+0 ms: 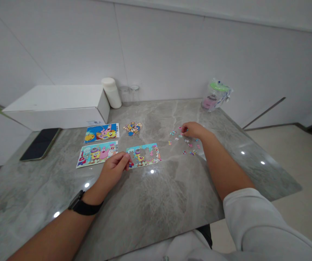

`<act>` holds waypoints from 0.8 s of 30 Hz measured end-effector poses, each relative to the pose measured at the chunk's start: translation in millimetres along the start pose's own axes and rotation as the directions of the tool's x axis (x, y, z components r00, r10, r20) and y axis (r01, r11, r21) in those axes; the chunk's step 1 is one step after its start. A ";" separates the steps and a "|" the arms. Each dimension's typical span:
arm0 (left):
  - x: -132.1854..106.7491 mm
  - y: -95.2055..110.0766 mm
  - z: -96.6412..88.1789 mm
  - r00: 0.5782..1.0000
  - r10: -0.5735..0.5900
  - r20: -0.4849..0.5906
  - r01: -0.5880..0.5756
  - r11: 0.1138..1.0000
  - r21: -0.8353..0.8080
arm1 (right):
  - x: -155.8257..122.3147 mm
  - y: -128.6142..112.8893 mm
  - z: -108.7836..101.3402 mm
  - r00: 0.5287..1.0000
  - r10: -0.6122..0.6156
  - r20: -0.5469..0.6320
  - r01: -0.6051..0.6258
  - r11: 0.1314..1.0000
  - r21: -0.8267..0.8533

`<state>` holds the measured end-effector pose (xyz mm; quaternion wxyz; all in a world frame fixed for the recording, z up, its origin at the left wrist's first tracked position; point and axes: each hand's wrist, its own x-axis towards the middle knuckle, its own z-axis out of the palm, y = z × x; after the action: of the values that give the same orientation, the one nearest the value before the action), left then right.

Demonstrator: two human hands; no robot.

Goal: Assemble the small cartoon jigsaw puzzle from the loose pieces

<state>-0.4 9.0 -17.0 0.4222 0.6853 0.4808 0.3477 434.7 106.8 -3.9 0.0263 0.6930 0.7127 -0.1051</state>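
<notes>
A partly assembled jigsaw puzzle (145, 148) with gaps in its middle lies on the grey marbled table. My left hand (116, 163) rests at its left edge, thumb and fingers pressed together; what is between them, if anything, is hidden. To the right, several loose puzzle pieces (190, 145) are scattered. Over their far side my right hand (193, 129) is closed in a pinch, with a small puzzle piece (182, 132) at its fingertips. Left of the puzzle lie two cartoon picture cards, a nearer one (90, 155) partly beside my left hand and a blue one (101, 132) behind it.
A pile of other puzzle pieces (132, 128) sits behind the puzzle. A white box (55, 105), a white bottle (111, 93) and two clear glasses (134, 95) stand along the wall. A phone (41, 144) lies at left; a plastic-wrapped cup (213, 98) stands at the back right.
</notes>
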 end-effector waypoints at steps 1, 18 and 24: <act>-0.1 0.3 0.2 1.000 0.003 -0.001 -0.003 1.000 -0.004 | 0.1 0.9 -0.7 1.000 0.010 -0.005 -0.010 1.000 0.000; -0.1 7.1 4.9 0.999 0.047 -0.017 -0.049 0.990 -0.135 | -79.8 -159.6 -36.1 0.907 -0.289 -0.308 0.422 0.584 0.693; 0.0 9.6 7.1 0.999 0.039 0.011 -0.036 0.980 -0.195 | -84.1 -211.2 17.0 0.915 -0.231 -0.331 0.404 0.513 0.758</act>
<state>9.4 5.5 -11.1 0.4841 0.6522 0.4285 0.3958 226.3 17.3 18.9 -0.3810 0.4902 0.6978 -0.3572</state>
